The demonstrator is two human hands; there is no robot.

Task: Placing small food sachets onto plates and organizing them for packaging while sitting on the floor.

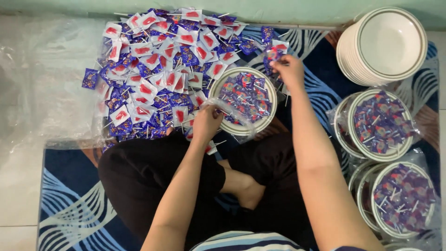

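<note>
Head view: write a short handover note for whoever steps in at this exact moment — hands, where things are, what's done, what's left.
Left hand: pinching clear plastic wrap at the near rim of the plate in front.
Right hand: holding one wrapped lollipop just beyond that plate.
Front plate holds a layer of lollipops, not yet bagged.
Done: two filled plates in clear bags, on the right.
Left: a big lollipop pile on the floor mat, and a stack of empty plates at far right.
</note>
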